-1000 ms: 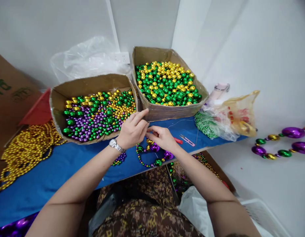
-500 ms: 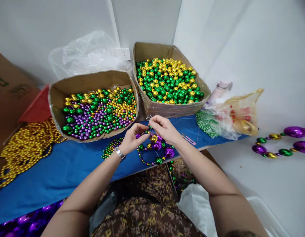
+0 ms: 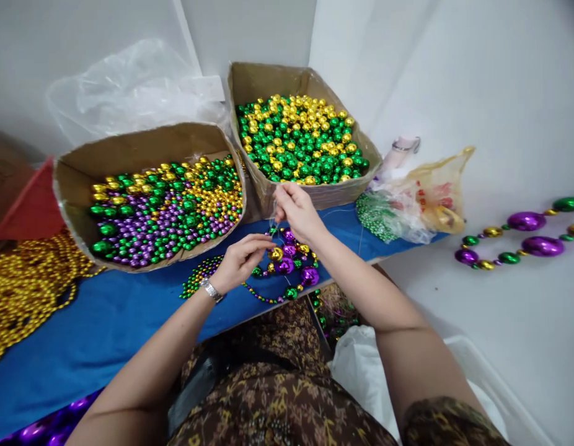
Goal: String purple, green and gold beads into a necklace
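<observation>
A strand of purple, gold and green beads lies on the blue cloth below my hands. My left hand, with a silver watch at its wrist, has thumb and fingertips pinched together at the upper end of this strand. Higher up and to the right, my right hand is closed on a thin clear string that runs down toward the left fingertips. Part of the strand is hidden behind the left fingers and right wrist. A small bundle of tiny beads rests beside my left wrist.
Two cardboard boxes, one of mixed beads and one of green and gold beads, stand behind my hands. Gold bead strings lie left. Green beads and a yellow plastic bag sit right; large beads hang on the wall.
My hands were close together at a loop of string; now my right hand has pulled up and away, drawing the string from my left. The view has shifted slightly right.
</observation>
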Tool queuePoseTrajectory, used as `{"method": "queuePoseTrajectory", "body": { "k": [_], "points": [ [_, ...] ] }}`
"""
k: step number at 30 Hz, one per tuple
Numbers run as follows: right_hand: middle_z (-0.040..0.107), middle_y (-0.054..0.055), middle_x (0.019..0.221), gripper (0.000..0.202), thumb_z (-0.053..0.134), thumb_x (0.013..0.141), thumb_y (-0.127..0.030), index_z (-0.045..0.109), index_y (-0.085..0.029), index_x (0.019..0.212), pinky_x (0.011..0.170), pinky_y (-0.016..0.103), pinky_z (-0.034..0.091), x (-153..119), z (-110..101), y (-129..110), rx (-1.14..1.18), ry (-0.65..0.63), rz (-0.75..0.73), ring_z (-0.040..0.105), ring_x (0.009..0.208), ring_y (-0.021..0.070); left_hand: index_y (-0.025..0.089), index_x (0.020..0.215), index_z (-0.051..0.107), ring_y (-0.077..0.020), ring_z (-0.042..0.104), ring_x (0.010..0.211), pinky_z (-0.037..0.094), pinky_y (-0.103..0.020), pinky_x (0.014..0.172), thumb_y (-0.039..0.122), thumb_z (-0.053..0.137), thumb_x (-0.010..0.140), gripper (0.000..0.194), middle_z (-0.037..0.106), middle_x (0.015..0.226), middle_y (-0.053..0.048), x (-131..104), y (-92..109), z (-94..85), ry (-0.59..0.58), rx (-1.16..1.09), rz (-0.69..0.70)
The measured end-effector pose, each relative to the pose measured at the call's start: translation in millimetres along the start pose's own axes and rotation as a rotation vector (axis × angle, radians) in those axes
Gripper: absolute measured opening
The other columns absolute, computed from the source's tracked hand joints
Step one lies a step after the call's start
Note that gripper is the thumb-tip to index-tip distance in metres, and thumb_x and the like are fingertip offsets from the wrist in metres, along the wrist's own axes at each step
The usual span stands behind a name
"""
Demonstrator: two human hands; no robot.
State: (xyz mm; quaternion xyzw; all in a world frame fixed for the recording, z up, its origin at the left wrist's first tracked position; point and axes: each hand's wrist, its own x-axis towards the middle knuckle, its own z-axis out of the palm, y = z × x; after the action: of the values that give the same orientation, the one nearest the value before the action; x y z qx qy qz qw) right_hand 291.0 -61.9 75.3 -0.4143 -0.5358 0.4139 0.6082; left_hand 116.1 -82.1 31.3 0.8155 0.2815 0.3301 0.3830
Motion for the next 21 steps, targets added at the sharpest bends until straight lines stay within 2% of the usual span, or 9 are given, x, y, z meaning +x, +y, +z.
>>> {"method": "queuePoseTrajectory", "body": {
  "k": [2,5,8,10,12,15,18,21],
  "points": [
    [0.039,-0.007,0.057,0.03,0.047,0.09,-0.052,0.045,-0.023,0.082,0.05,0.021,0.041,5,2,2,-0.033,-0.054,-0.017,0.043,0.048,0.0063,0.022,0.106,0.067,-0.0177,0.062,0.098,0.049,-0.03,0.085,0.027,0.051,0.089,0.024,0.065,0.113,-0.008,3,2,-0.4,-0.029,0.02,0.009],
    [0.048,-0.006,0.063,0.03,0.046,0.09,-0.052,0.048,-0.023,0.085,0.057,0.023,0.045,11,-9,-1,-0.098,-0.139,-0.033,0.05,0.054,0.0072,0.021,0.104,0.068,-0.0206,0.063,0.099,0.049,-0.034,0.09,0.03,0.062,0.082,0.025,0.068,0.106,-0.008,6,1,1.2,0.036,0.043,-0.025],
    [0.059,-0.001,0.082,0.024,0.052,0.088,-0.046,0.055,-0.023,0.095,0.071,0.027,0.047,9,-39,-5,-0.291,-0.175,-0.107,0.057,0.072,0.0103,0.02,0.098,0.07,-0.0209,0.064,0.094,0.051,-0.035,0.087,0.032,0.065,0.079,0.023,0.07,0.101,-0.007,5,-6,3.6,0.132,0.03,-0.109],
    [0.062,0.001,0.094,0.021,0.057,0.086,-0.038,0.059,-0.024,0.101,0.078,0.029,0.045,-1,-67,-4,-0.492,-0.138,-0.18,0.058,0.084,0.0133,0.018,0.098,0.07,-0.0196,0.066,0.086,0.055,-0.032,0.079,0.033,0.067,0.077,0.026,0.071,0.098,-0.007,5,-10,4.0,0.212,-0.048,-0.198],
    [0.064,0.002,0.093,0.018,0.056,0.086,-0.033,0.062,-0.023,0.099,0.078,0.029,0.043,-16,-92,4,-0.669,-0.096,-0.186,0.057,0.085,0.0151,0.016,0.098,0.069,-0.0171,0.066,0.077,0.056,-0.029,0.068,0.035,0.07,0.074,0.031,0.071,0.097,-0.007,6,-11,2.6,0.309,-0.159,-0.27],
    [0.065,0.0,0.077,0.017,0.051,0.088,-0.031,0.065,-0.019,0.09,0.067,0.026,0.04,-46,-117,24,-0.843,-0.132,-0.052,0.055,0.069,0.0129,0.015,0.097,0.069,-0.0159,0.065,0.076,0.056,-0.025,0.058,0.036,0.075,0.067,0.037,0.07,0.1,-0.008,11,-7,-2.8,0.438,-0.318,-0.299],
    [0.067,0.001,0.077,0.017,0.05,0.088,-0.027,0.065,-0.018,0.086,0.065,0.024,0.039,-71,-121,46,-0.934,-0.253,0.029,0.058,0.067,0.0123,0.015,0.093,0.07,-0.0174,0.065,0.08,0.056,-0.023,0.054,0.033,0.079,0.061,0.039,0.069,0.097,-0.008,18,1,-9.6,0.535,-0.442,-0.305],
    [0.069,0.003,0.082,0.018,0.049,0.089,-0.026,0.065,-0.018,0.087,0.068,0.024,0.042,-88,-110,58,-0.983,-0.295,0.011,0.061,0.073,0.0137,0.017,0.089,0.071,-0.0148,0.065,0.074,0.054,-0.02,0.05,0.028,0.082,0.056,0.036,0.069,0.092,-0.006,26,10,-14.3,0.607,-0.535,-0.321]
  ]
}}
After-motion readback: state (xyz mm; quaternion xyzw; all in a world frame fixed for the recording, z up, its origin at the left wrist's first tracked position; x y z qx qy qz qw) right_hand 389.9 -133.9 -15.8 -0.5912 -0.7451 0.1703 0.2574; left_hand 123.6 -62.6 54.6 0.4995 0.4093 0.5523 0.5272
